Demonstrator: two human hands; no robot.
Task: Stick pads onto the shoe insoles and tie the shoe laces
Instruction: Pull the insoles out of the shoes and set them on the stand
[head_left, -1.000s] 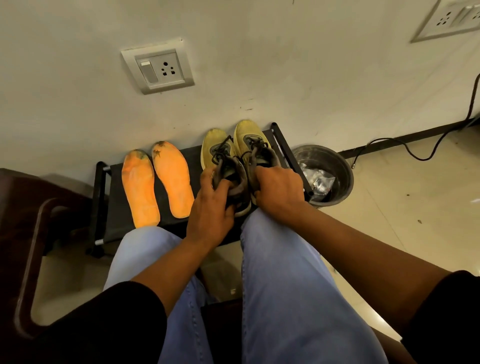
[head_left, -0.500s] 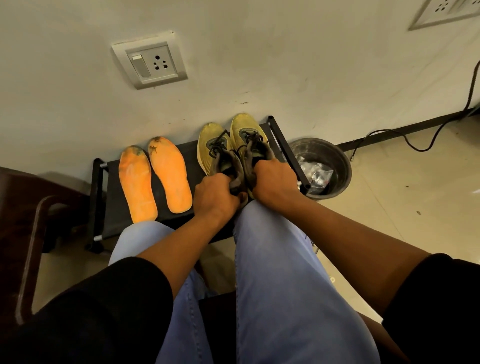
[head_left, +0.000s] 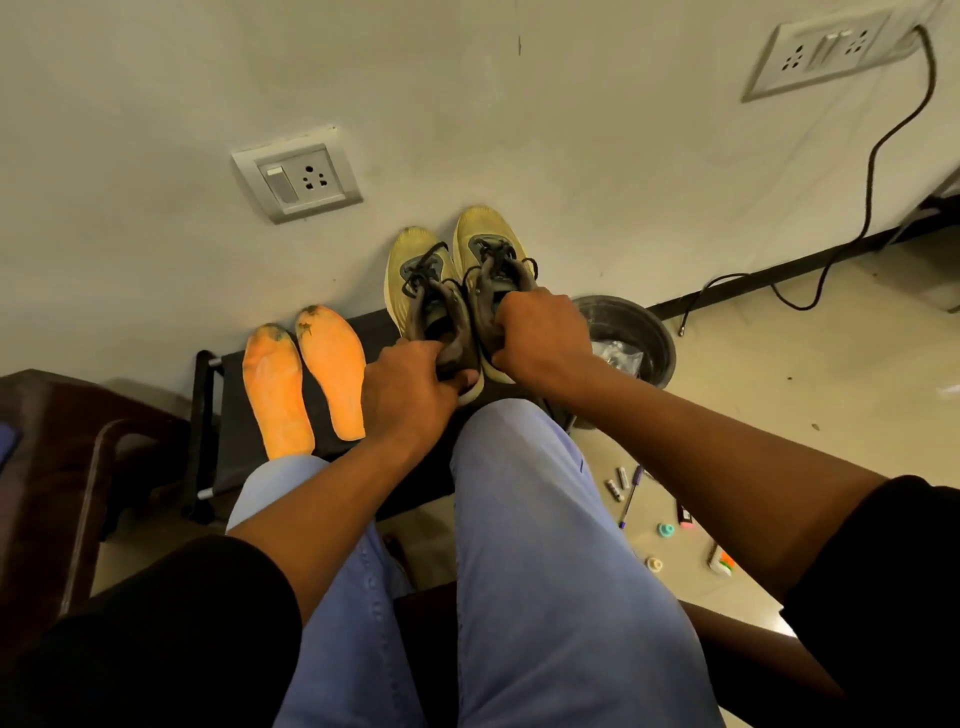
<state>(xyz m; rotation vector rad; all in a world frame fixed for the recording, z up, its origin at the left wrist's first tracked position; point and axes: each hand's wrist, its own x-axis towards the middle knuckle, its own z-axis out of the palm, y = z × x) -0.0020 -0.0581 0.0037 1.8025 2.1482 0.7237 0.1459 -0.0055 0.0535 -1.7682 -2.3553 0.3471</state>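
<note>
Two worn yellow shoes with loose black laces point toes at the wall. My left hand (head_left: 410, 387) grips the heel of the left shoe (head_left: 415, 280). My right hand (head_left: 543, 332) grips the heel collar of the right shoe (head_left: 480, 244). Both shoes look lifted off the black rack (head_left: 221, 410), toes high against the wall. Two orange insoles (head_left: 278, 389) lie side by side on the rack's left half, toes dirty. I see no pads in the view.
A dark round bin (head_left: 631, 332) with crumpled plastic stands right of the rack. Small items, pens and caps (head_left: 665, 530), lie scattered on the floor at right. A black cable (head_left: 872, 171) hangs from a wall socket. A dark chair (head_left: 62, 467) stands at left. My knees fill the foreground.
Both hands keep hold of the shoe heels, and the shoes have risen off the rack, toes now higher against the wall. The camera tilted, bringing the floor items into view.
</note>
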